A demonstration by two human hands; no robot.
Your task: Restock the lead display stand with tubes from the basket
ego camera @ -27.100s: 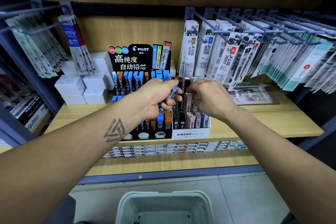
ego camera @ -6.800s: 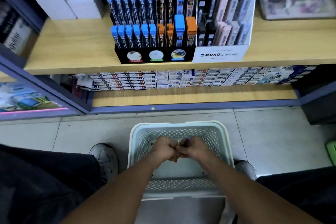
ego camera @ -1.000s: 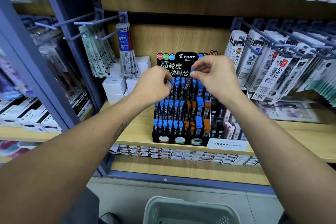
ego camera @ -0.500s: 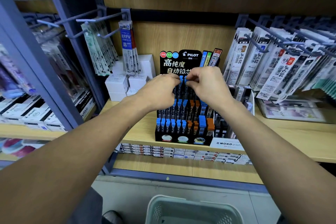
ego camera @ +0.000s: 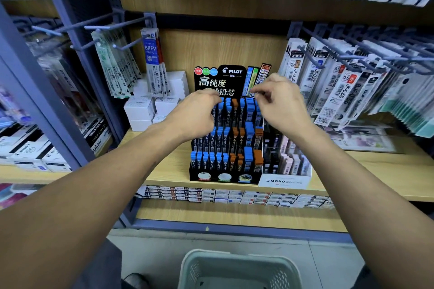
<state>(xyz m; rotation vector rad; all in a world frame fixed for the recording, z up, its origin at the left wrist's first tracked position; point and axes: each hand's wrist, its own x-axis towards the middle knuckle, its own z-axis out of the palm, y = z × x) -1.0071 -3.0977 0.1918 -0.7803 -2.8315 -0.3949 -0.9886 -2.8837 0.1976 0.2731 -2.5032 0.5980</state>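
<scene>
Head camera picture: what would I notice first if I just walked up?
Probably the black lead display stand mid-shelf, packed with blue and orange tubes. The left hand and right hand hover by its top row. A pale basket sits on the floor below.

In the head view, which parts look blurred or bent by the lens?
Head view: both hands, left hand and right hand, are motion-blurred over the lead display stand; shelf edges and hanging packets bow outward from wide-angle distortion.
</scene>
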